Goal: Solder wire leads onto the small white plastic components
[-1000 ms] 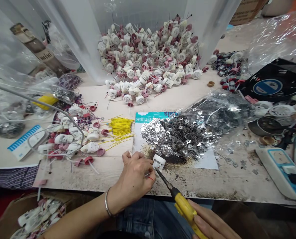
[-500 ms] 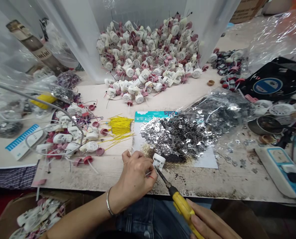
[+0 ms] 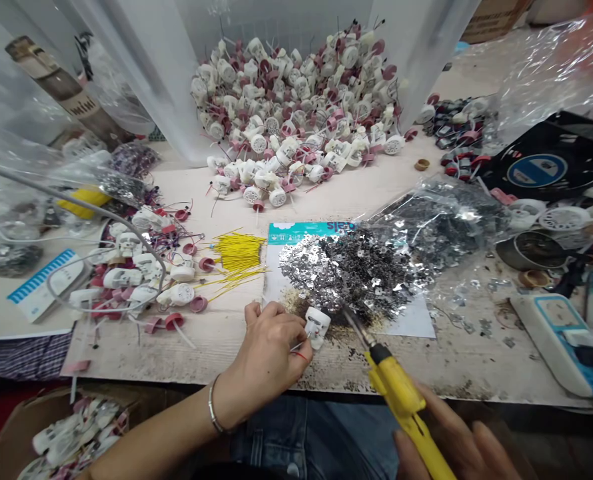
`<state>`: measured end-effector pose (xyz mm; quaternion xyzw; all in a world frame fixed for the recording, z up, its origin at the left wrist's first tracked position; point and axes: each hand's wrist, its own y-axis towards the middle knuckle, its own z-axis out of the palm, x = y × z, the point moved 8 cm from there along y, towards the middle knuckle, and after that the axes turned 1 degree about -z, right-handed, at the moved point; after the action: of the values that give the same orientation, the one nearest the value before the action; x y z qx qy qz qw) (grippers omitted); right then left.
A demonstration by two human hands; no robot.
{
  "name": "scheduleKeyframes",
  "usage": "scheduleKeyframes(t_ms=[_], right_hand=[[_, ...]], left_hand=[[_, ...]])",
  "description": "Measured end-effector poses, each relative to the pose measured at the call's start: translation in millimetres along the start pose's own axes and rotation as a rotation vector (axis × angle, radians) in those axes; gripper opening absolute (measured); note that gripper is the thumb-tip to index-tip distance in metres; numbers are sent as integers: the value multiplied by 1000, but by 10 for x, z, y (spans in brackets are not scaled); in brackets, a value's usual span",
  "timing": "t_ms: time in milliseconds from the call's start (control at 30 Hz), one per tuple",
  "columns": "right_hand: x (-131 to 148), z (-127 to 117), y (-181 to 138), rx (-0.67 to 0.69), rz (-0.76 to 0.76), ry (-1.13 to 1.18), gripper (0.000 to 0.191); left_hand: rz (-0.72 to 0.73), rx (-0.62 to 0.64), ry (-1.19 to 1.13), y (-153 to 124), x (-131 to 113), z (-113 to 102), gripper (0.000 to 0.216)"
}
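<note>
My left hand (image 3: 274, 343) is closed on a small white plastic housing (image 3: 317, 325) near the table's front edge. A bit of red wire shows by its thumb. In my right hand (image 3: 456, 427) is a yellow electric screwdriver (image 3: 399, 387), its shaft pointing up and to the left. The tip lies at the front edge of a heap of small dark screws (image 3: 371, 267), to the right of the housing. Shiny flat metal pieces (image 3: 306, 260) lie in the left part of the heap, on a white and teal sheet (image 3: 296, 233).
A translucent bin (image 3: 166, 100) at the back holds many white and pink assemblies (image 3: 296, 100). Yellow wires (image 3: 239, 252) lie left of the sheet, beside more white housings (image 3: 126, 277). To the right are a plastic bag of metal pieces (image 3: 446, 220) and a power strip (image 3: 551, 340).
My right hand has drawn the screwdriver away from the white housing, rightward, with its tip now at the screw heap. My left hand still holds the housing in nearly the same place.
</note>
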<state>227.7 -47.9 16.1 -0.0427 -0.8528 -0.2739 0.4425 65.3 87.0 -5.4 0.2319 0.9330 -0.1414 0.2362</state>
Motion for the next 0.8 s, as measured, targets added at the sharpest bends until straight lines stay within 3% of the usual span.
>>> scheduleKeyframes(t_ms=[67, 167, 267, 367, 467, 567, 667, 800], right_hand=[[-28, 70, 56, -17, 2, 8, 42], [-60, 255, 205, -17, -23, 82, 18], [-80, 461, 377, -67, -92, 127, 21], [-66, 713, 474, -28, -213, 84, 18], [-107, 859, 429, 37, -213, 86, 17], [-86, 793, 285, 4, -197, 55, 17], [-87, 661, 171, -38, -125, 57, 20], [-132, 500, 95, -98, -60, 28, 20]], left_hand=[[51, 32, -43, -29, 13, -42, 6], [184, 97, -155, -89, 22, -131, 27], [300, 124, -280, -114, 39, -199, 11], [292, 32, -342, -66, 106, -238, 10], [220, -95, -235, -10, 146, -241, 10], [198, -115, -41, 56, 76, -170, 12], [167, -18, 125, 176, 5, -30, 19], [118, 126, 171, 316, -15, 91, 21]])
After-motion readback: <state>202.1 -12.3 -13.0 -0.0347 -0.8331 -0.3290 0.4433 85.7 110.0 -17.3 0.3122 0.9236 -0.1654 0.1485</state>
